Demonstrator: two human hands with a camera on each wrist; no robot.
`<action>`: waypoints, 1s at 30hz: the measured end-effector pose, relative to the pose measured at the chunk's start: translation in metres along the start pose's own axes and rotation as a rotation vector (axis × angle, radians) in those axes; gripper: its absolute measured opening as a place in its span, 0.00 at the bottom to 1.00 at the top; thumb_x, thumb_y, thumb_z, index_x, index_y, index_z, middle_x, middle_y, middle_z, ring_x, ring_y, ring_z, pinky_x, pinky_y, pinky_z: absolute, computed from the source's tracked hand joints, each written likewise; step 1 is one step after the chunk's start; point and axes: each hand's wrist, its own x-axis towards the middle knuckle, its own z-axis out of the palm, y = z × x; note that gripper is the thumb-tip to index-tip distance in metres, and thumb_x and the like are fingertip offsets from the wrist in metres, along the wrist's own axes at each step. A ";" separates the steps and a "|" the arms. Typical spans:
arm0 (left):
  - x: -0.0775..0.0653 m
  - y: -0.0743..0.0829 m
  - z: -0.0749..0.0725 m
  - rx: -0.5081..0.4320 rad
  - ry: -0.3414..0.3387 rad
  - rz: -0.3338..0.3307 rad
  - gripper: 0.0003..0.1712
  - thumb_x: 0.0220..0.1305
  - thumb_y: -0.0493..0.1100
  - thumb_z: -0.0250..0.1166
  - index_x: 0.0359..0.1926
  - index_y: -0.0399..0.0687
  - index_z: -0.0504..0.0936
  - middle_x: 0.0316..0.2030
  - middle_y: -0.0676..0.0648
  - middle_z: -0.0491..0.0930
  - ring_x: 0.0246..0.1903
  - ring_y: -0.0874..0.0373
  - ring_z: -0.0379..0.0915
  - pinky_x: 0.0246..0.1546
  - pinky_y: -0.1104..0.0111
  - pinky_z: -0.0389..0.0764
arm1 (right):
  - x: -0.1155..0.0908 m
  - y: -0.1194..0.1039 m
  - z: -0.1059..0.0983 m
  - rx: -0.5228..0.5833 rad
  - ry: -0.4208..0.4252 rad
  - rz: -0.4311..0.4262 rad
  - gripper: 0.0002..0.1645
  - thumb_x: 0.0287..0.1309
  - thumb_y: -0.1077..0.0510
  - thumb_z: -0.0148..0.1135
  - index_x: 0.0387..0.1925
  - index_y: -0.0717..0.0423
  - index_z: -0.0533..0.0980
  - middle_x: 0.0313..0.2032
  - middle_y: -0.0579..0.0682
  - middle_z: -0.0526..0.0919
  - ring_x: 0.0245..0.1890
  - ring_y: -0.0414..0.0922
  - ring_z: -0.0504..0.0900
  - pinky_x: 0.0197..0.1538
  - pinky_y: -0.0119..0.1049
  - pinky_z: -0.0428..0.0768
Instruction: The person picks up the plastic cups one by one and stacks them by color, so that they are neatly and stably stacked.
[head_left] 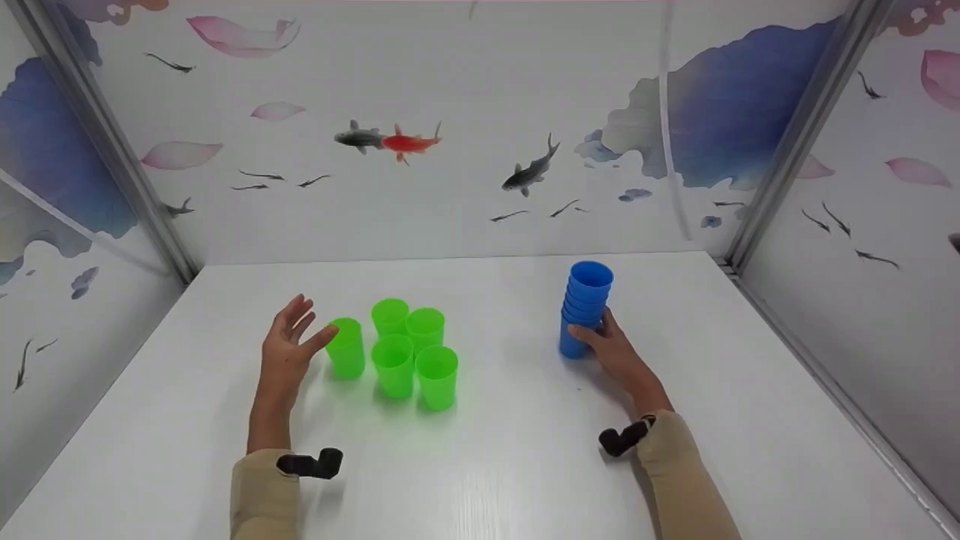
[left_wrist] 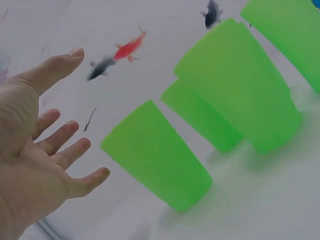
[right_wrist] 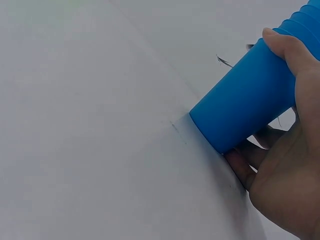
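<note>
A stack of nested blue cups (head_left: 577, 330) stands upright at the right of the table. My right hand (head_left: 619, 356) grips it low down, the thumb across its front and the fingers behind; the right wrist view shows the bottom cup (right_wrist: 245, 95) right at the tabletop. On the left, my left hand (head_left: 285, 356) is raised beside the leftmost green cup (head_left: 346, 349), fingers spread and holding nothing. In the left wrist view a gap shows between the fingers and that green cup (left_wrist: 157, 155). Several more green cups (head_left: 394, 367) stand upright, mouths up, in a close group to its right.
The white table (head_left: 510, 465) is bounded by a back wall (head_left: 465, 210) painted with fish and petals, and by side walls (head_left: 885, 300) in metal frames. A black wrist camera (head_left: 311, 465) sits on the left sleeve, another black camera (head_left: 626, 437) on the right.
</note>
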 end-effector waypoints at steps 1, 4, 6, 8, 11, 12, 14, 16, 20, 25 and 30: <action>0.001 -0.002 0.000 0.006 -0.010 -0.008 0.54 0.62 0.45 0.72 0.80 0.51 0.47 0.78 0.47 0.54 0.78 0.55 0.49 0.78 0.58 0.57 | 0.000 0.000 0.000 -0.005 0.001 0.001 0.72 0.54 0.21 0.58 0.78 0.40 0.24 0.81 0.53 0.31 0.81 0.59 0.33 0.79 0.63 0.41; 0.003 -0.010 0.002 0.035 -0.049 -0.028 0.55 0.63 0.46 0.72 0.80 0.51 0.45 0.79 0.46 0.52 0.79 0.52 0.47 0.78 0.55 0.56 | 0.000 -0.001 -0.001 -0.016 0.002 0.000 0.73 0.52 0.20 0.57 0.78 0.40 0.23 0.81 0.53 0.31 0.81 0.60 0.33 0.78 0.64 0.40; 0.004 -0.014 0.003 0.074 -0.078 -0.047 0.56 0.63 0.47 0.71 0.80 0.51 0.44 0.79 0.45 0.52 0.79 0.49 0.45 0.78 0.53 0.56 | 0.000 -0.001 -0.001 -0.018 0.004 0.001 0.73 0.52 0.19 0.57 0.78 0.40 0.23 0.81 0.53 0.31 0.81 0.60 0.32 0.78 0.64 0.39; 0.006 -0.018 0.004 0.114 -0.098 -0.071 0.56 0.63 0.48 0.71 0.80 0.51 0.44 0.79 0.45 0.51 0.80 0.46 0.44 0.78 0.51 0.55 | 0.000 -0.002 0.000 -0.022 0.004 0.002 0.74 0.51 0.19 0.57 0.78 0.40 0.22 0.81 0.54 0.30 0.80 0.60 0.32 0.78 0.65 0.39; 0.008 -0.023 0.006 0.156 -0.112 -0.103 0.57 0.62 0.51 0.72 0.80 0.51 0.44 0.79 0.43 0.50 0.79 0.42 0.43 0.78 0.50 0.54 | -0.001 -0.001 0.000 -0.021 0.004 0.006 0.74 0.51 0.19 0.58 0.78 0.40 0.22 0.81 0.54 0.30 0.80 0.60 0.32 0.78 0.65 0.38; 0.008 -0.024 0.007 0.164 -0.111 -0.111 0.57 0.62 0.52 0.72 0.80 0.51 0.44 0.79 0.43 0.50 0.79 0.41 0.42 0.78 0.50 0.53 | -0.001 -0.001 0.000 -0.021 0.005 0.008 0.74 0.51 0.19 0.58 0.78 0.40 0.22 0.81 0.54 0.30 0.80 0.60 0.32 0.78 0.65 0.38; 0.009 -0.025 0.009 0.164 -0.106 -0.119 0.57 0.61 0.53 0.72 0.80 0.50 0.46 0.79 0.42 0.50 0.79 0.40 0.42 0.78 0.50 0.52 | -0.001 0.000 0.000 -0.019 0.007 0.004 0.74 0.51 0.19 0.58 0.78 0.40 0.23 0.81 0.54 0.31 0.81 0.60 0.32 0.78 0.64 0.38; 0.009 -0.026 0.010 0.164 -0.099 -0.122 0.56 0.61 0.53 0.72 0.80 0.50 0.47 0.79 0.42 0.49 0.79 0.40 0.41 0.79 0.50 0.51 | -0.002 0.000 0.001 -0.021 0.007 0.003 0.74 0.51 0.19 0.58 0.78 0.41 0.23 0.81 0.54 0.31 0.81 0.60 0.32 0.78 0.64 0.38; 0.009 -0.024 0.013 0.165 -0.093 -0.125 0.55 0.62 0.54 0.72 0.80 0.50 0.49 0.80 0.42 0.46 0.80 0.42 0.39 0.79 0.51 0.50 | -0.002 0.000 0.001 -0.018 0.009 0.002 0.74 0.51 0.19 0.58 0.78 0.41 0.23 0.81 0.54 0.31 0.81 0.60 0.33 0.78 0.64 0.39; 0.010 -0.024 0.015 0.163 -0.103 -0.116 0.53 0.63 0.55 0.71 0.79 0.50 0.50 0.80 0.40 0.43 0.80 0.44 0.36 0.79 0.52 0.49 | -0.001 0.000 0.000 -0.010 0.007 -0.025 0.72 0.55 0.22 0.58 0.79 0.42 0.24 0.81 0.55 0.33 0.81 0.60 0.34 0.79 0.63 0.40; 0.011 -0.028 0.015 0.158 -0.092 -0.117 0.50 0.63 0.56 0.70 0.78 0.49 0.55 0.80 0.40 0.47 0.80 0.44 0.39 0.79 0.52 0.52 | 0.000 0.002 0.000 -0.011 -0.005 -0.044 0.71 0.55 0.21 0.58 0.79 0.41 0.25 0.81 0.55 0.34 0.81 0.59 0.35 0.79 0.62 0.41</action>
